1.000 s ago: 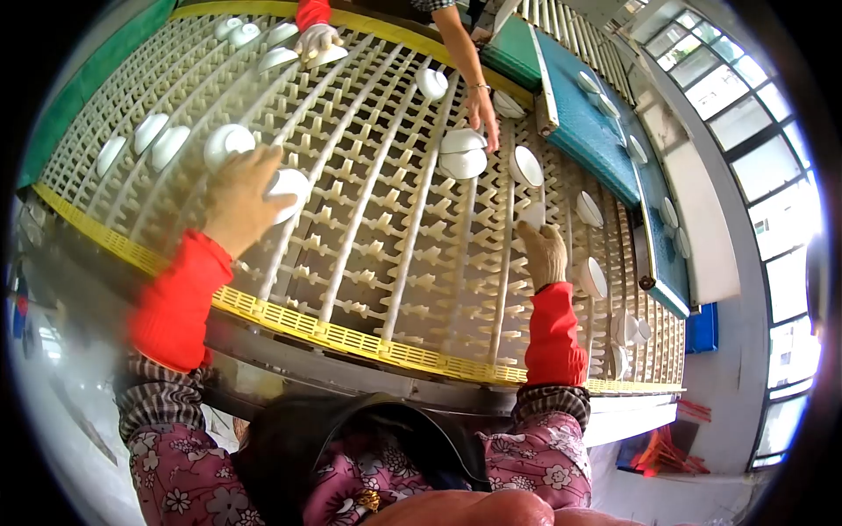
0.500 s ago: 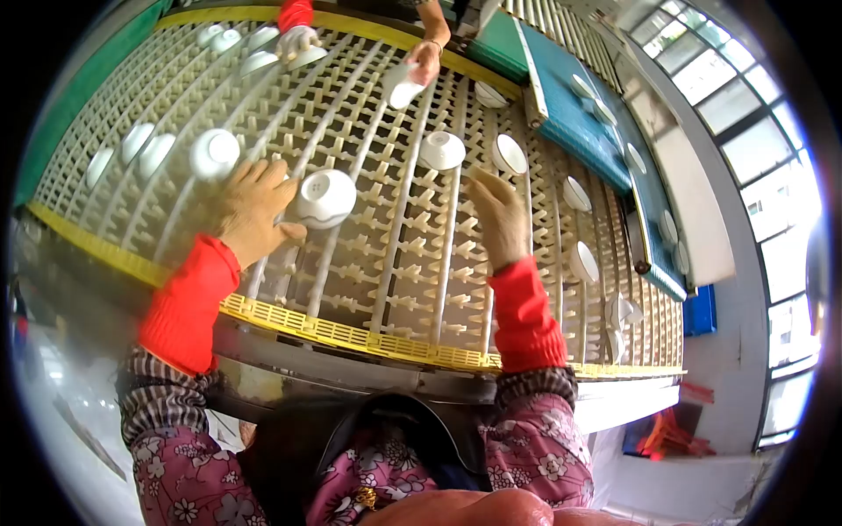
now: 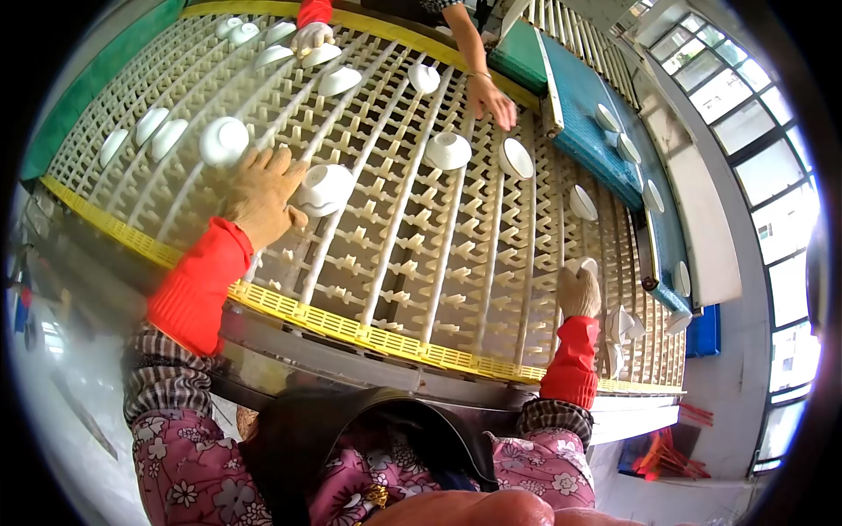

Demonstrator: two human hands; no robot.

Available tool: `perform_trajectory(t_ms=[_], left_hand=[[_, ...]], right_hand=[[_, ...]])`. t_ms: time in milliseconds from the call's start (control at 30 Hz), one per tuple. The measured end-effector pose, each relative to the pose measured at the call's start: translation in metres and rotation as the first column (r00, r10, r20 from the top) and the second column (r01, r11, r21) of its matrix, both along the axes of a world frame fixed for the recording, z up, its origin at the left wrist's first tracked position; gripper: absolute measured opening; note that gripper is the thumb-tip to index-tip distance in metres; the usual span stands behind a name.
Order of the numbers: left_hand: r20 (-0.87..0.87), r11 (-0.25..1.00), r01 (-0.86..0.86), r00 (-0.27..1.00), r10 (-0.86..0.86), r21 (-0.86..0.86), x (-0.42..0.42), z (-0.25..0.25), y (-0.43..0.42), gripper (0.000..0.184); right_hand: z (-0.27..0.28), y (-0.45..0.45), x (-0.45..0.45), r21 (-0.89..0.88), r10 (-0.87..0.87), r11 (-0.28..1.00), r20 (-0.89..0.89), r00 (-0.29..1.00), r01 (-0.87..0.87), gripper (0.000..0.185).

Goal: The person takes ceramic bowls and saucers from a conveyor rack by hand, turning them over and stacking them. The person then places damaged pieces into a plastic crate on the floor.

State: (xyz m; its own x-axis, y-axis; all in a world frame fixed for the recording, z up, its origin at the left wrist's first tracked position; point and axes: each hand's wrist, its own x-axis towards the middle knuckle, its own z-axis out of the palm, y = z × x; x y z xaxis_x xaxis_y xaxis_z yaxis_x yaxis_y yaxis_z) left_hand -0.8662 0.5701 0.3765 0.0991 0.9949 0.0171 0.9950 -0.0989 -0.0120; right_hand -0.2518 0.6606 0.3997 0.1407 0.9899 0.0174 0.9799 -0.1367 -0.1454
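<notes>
My left hand (image 3: 263, 197), in a tan glove, has its fingers spread over the pegged conveyor. Beside its fingertips rests an upside-down white bowl (image 3: 325, 189), and another white bowl (image 3: 224, 141) lies just beyond them. On the right, my right hand (image 3: 579, 289), also gloved, is closed on a white bowl (image 3: 581, 266) whose rim shows above the fingers. A tilted bowl (image 3: 583, 202) leans on the pegs farther up, and a few bowls (image 3: 619, 324) crowd together to the right of this hand. One more upturned bowl (image 3: 448, 151) sits mid-conveyor.
Across the conveyor, a co-worker's bare hand (image 3: 493, 101) is open, and a white-gloved hand (image 3: 313, 37) touches a bowl (image 3: 321, 54). A blue belt (image 3: 583, 110) carrying bowls runs at the right. The yellow edge strip (image 3: 351, 335) lies nearest me.
My right hand has moved right and down and taken hold of a bowl. My left hand stays near the same bowl. The co-worker's bare hand has let go of a bowl and moved right.
</notes>
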Motion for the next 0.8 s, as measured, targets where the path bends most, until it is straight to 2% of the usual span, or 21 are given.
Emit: perform_trajectory(t_ms=[67,133,167,233,300,333,400,433,467,500,533,567,600,633,667,733,767,800], left_hand=[[0.010,1.000,-0.004,1.000,0.004,-0.016,-0.002,-0.006,0.002,0.072],[0.014,1.000,-0.003,1.000,0.003,0.001,-0.004,-0.010,0.003,0.071],[0.029,1.000,-0.005,1.000,0.005,0.006,-0.003,-0.008,0.004,0.069],[0.061,1.000,-0.004,0.998,0.003,0.011,-0.004,-0.002,0.004,0.067],[0.087,0.999,0.010,0.996,-0.014,0.045,-0.008,-0.006,0.003,0.065],[0.100,0.998,0.015,0.995,-0.022,0.064,-0.010,-0.009,0.003,0.065],[0.109,0.998,0.006,0.994,-0.013,0.059,-0.010,-0.009,0.006,0.065],[0.107,0.999,-0.008,0.994,0.005,0.032,-0.012,-0.009,0.008,0.065],[0.105,1.000,-0.021,0.994,0.020,0.009,-0.011,-0.014,0.010,0.066],[0.054,0.997,-0.056,0.997,0.058,-0.043,-0.007,-0.008,0.012,0.065],[0.023,0.995,-0.099,0.995,0.099,0.015,-0.003,-0.003,0.008,0.067],[0.039,0.994,-0.104,0.994,0.106,-0.037,-0.001,0.004,0.009,0.069],[0.048,0.992,-0.108,0.993,0.112,-0.065,-0.004,0.005,0.009,0.070],[0.024,0.997,-0.072,0.997,0.073,-0.009,-0.008,-0.004,0.011,0.072],[0.041,0.998,-0.043,0.998,0.042,0.034,-0.012,-0.010,0.009,0.071],[0.062,0.993,0.004,0.998,-0.011,0.115,-0.011,-0.006,0.004,0.068],[0.049,0.986,0.036,0.998,-0.044,0.166,-0.014,-0.009,0.003,0.067],[0.055,0.990,0.022,0.998,-0.030,0.136,-0.013,-0.007,0.004,0.067]], right_hand=[[0.019,0.004,-0.047,-0.069,-0.091,0.995,-0.259,0.962,0.076,0.042],[0.004,0.018,-0.071,-0.147,-0.109,0.989,-0.578,0.809,0.028,0.026],[0.004,0.023,-0.088,0.118,0.355,0.934,-0.419,0.836,-0.337,0.024],[0.027,0.020,-0.150,0.311,0.719,0.694,-0.258,0.646,-0.649,0.028],[0.036,0.023,-0.209,0.409,0.759,0.648,-0.273,0.591,-0.643,0.031],[0.034,0.029,-0.225,0.467,0.800,0.580,-0.176,0.573,-0.668,0.031],[0.040,0.038,-0.245,0.284,0.722,0.689,-0.353,0.596,-0.667,0.030],[0.028,0.042,-0.235,0.216,0.585,0.778,-0.594,0.553,-0.590,0.034],[0.014,0.048,-0.224,0.140,0.390,0.858,-0.803,0.450,-0.494,0.039],[0.000,0.053,-0.213,0.054,0.186,0.922,-0.931,0.314,-0.384,0.044],[-0.001,0.052,-0.198,0.006,0.081,0.966,-0.956,0.281,-0.260,0.047],[0.002,0.049,-0.175,0.057,0.186,0.967,-0.825,0.534,-0.248,0.051],[-0.014,0.044,-0.151,0.125,0.174,0.985,-0.760,0.627,-0.122,0.045],[-0.006,0.038,-0.124,0.197,0.207,0.973,-0.541,0.815,-0.117,0.046],[0.006,0.032,-0.095,0.258,0.204,0.957,-0.281,0.938,-0.131,0.048],[0.014,0.024,-0.021,0.392,0.218,0.882,0.157,0.963,-0.263,0.055],[0.032,0.016,0.001,0.340,0.082,0.927,0.232,0.969,-0.160,0.056],[0.051,0.007,0.021,0.296,-0.049,0.954,0.310,0.949,-0.048,0.056]])
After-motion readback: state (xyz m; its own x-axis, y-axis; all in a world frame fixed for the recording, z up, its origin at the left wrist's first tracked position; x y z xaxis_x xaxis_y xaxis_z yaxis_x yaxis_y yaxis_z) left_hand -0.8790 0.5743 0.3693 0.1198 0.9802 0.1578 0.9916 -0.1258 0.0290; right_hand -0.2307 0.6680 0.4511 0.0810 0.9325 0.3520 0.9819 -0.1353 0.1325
